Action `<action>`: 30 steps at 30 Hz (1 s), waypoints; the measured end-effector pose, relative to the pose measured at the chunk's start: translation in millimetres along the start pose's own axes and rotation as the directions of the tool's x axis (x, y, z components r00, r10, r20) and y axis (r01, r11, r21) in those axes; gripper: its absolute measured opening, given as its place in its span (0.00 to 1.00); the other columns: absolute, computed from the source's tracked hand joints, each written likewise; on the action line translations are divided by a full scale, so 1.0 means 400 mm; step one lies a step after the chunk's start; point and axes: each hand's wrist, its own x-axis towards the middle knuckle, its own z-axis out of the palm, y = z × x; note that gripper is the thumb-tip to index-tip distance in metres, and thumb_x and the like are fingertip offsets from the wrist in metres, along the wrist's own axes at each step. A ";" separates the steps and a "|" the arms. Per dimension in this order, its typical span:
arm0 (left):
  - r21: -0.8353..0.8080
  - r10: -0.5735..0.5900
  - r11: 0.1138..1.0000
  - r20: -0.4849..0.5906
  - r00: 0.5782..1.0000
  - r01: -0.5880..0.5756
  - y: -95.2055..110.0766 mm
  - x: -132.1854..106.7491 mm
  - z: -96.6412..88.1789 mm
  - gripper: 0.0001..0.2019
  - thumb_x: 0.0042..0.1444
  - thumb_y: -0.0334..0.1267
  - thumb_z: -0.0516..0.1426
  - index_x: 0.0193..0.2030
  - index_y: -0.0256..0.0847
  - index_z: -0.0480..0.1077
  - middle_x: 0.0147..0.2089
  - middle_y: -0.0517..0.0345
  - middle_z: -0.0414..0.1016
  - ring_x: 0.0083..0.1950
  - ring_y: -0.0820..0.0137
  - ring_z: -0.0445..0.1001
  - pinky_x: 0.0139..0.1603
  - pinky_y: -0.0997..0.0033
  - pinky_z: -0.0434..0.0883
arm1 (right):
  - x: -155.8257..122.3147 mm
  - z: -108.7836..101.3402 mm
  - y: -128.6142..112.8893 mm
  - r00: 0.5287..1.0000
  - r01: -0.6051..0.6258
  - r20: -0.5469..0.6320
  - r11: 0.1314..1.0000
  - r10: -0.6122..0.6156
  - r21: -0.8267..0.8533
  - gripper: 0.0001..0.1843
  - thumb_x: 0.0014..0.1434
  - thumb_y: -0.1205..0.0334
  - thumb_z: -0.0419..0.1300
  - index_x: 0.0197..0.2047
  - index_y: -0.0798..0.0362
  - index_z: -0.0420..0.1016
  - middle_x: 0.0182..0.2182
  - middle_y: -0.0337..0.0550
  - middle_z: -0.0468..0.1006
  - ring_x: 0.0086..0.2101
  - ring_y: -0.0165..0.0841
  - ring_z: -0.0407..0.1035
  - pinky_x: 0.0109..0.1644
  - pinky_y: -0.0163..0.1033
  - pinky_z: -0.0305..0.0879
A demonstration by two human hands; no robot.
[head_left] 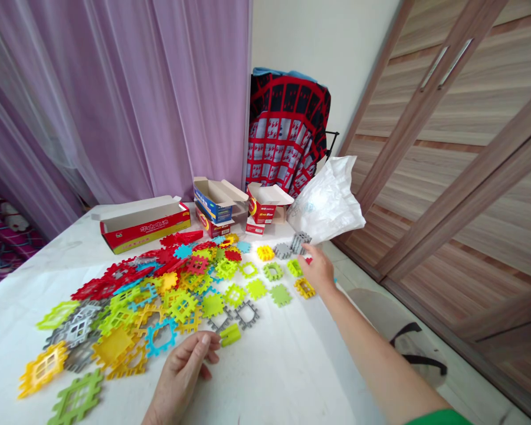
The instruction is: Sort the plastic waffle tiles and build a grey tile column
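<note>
Several flat plastic interlocking tiles (159,295) in red, yellow, green, blue and grey lie spread over a white table (283,378). My left hand (181,372) rests near the front edge, fingers curled, pinching a small lime-green piece (230,334). My right hand (317,270) reaches far out to the table's right edge, fingers closed around a small piece that I cannot make out, beside a green tile (294,267) and a yellow tile (304,288). A grey block (300,241) stands just beyond it.
Opened cardboard boxes stand at the back: a long red one (146,224) and smaller blue and red ones (219,203). A white plastic bag (327,203) hangs off the right corner. Purple curtains, a draped chair (287,130) and wooden wardrobe doors surround the table.
</note>
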 end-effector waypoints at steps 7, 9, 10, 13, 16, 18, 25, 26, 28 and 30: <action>-0.013 0.012 1.000 0.007 1.000 -0.012 -0.006 0.004 0.000 0.32 0.38 0.71 0.60 0.30 0.40 0.79 0.27 0.51 0.76 0.28 0.67 0.72 0.22 0.71 0.69 | -0.295 0.013 -0.126 0.934 0.356 -0.116 0.866 -0.337 0.351 0.12 0.61 0.67 0.53 0.42 0.50 0.77 0.38 0.43 0.82 0.41 0.35 0.75 0.47 0.40 0.72; -0.010 0.012 1.000 0.009 1.000 -0.012 -0.010 0.007 0.000 0.33 0.38 0.72 0.59 0.30 0.39 0.79 0.27 0.51 0.76 0.28 0.68 0.71 0.22 0.72 0.69 | -0.339 0.005 -0.159 0.933 0.357 -0.101 0.843 -0.346 0.403 0.12 0.61 0.69 0.53 0.40 0.50 0.76 0.36 0.43 0.81 0.39 0.33 0.75 0.45 0.38 0.72; -0.009 0.012 1.000 0.011 1.000 -0.012 -0.012 0.008 0.000 0.34 0.37 0.72 0.59 0.30 0.39 0.79 0.26 0.51 0.76 0.27 0.68 0.71 0.22 0.72 0.69 | -0.353 0.001 -0.172 0.934 0.352 -0.095 0.835 -0.345 0.423 0.12 0.61 0.70 0.53 0.40 0.50 0.76 0.35 0.43 0.81 0.38 0.33 0.75 0.44 0.37 0.71; -0.019 0.014 1.000 0.013 1.000 -0.014 -0.015 0.009 0.002 0.34 0.37 0.72 0.59 0.30 0.39 0.79 0.26 0.52 0.76 0.27 0.68 0.71 0.21 0.72 0.69 | -0.375 -0.003 -0.194 0.933 0.345 -0.072 0.822 -0.352 0.454 0.12 0.60 0.70 0.52 0.39 0.50 0.76 0.33 0.42 0.81 0.36 0.32 0.75 0.42 0.35 0.71; -0.041 0.014 0.999 0.008 1.000 -0.014 -0.011 0.005 0.006 0.33 0.36 0.72 0.60 0.29 0.40 0.78 0.26 0.52 0.76 0.27 0.69 0.71 0.21 0.72 0.68 | -0.381 0.000 -0.196 0.936 0.318 -0.013 0.829 -0.351 0.460 0.12 0.60 0.70 0.52 0.38 0.50 0.76 0.33 0.41 0.80 0.35 0.32 0.75 0.40 0.34 0.70; -0.056 0.006 0.998 0.006 1.000 -0.005 -0.008 0.002 0.008 0.34 0.35 0.72 0.60 0.28 0.39 0.78 0.27 0.53 0.75 0.26 0.70 0.70 0.20 0.73 0.68 | -0.380 0.004 -0.193 0.941 0.277 0.047 0.844 -0.334 0.459 0.12 0.60 0.69 0.52 0.38 0.50 0.76 0.32 0.40 0.80 0.34 0.31 0.75 0.39 0.33 0.69; -0.094 -0.001 0.996 -0.001 1.000 0.001 -0.006 -0.002 0.013 0.33 0.34 0.72 0.61 0.28 0.39 0.78 0.27 0.54 0.75 0.25 0.72 0.70 0.19 0.75 0.67 | -0.381 0.019 -0.179 0.944 0.206 0.143 0.869 -0.298 0.449 0.12 0.61 0.65 0.52 0.38 0.50 0.77 0.34 0.41 0.81 0.36 0.33 0.76 0.42 0.35 0.70; -0.097 -0.003 0.995 0.002 1.000 0.003 -0.006 -0.002 0.014 0.33 0.34 0.72 0.61 0.28 0.39 0.78 0.27 0.54 0.75 0.25 0.72 0.70 0.19 0.75 0.67 | -0.380 0.020 -0.178 0.942 0.203 0.152 0.870 -0.298 0.449 0.12 0.61 0.65 0.52 0.38 0.50 0.77 0.35 0.41 0.81 0.37 0.33 0.76 0.42 0.35 0.70; -0.104 -0.010 0.995 0.011 1.000 0.011 -0.006 -0.003 0.015 0.33 0.34 0.71 0.61 0.28 0.39 0.78 0.27 0.54 0.75 0.25 0.73 0.70 0.19 0.76 0.66 | -0.380 0.019 -0.176 0.940 0.196 0.170 0.873 -0.297 0.447 0.12 0.61 0.64 0.52 0.38 0.50 0.77 0.35 0.41 0.81 0.37 0.33 0.76 0.43 0.36 0.70; -0.109 -0.014 0.994 0.022 1.000 0.016 -0.005 -0.003 0.015 0.33 0.34 0.72 0.61 0.26 0.38 0.77 0.24 0.55 0.73 0.24 0.73 0.69 0.18 0.76 0.66 | -0.378 0.017 -0.176 0.937 0.192 0.182 0.876 -0.298 0.443 0.12 0.61 0.64 0.52 0.38 0.50 0.78 0.34 0.41 0.81 0.37 0.33 0.76 0.42 0.36 0.70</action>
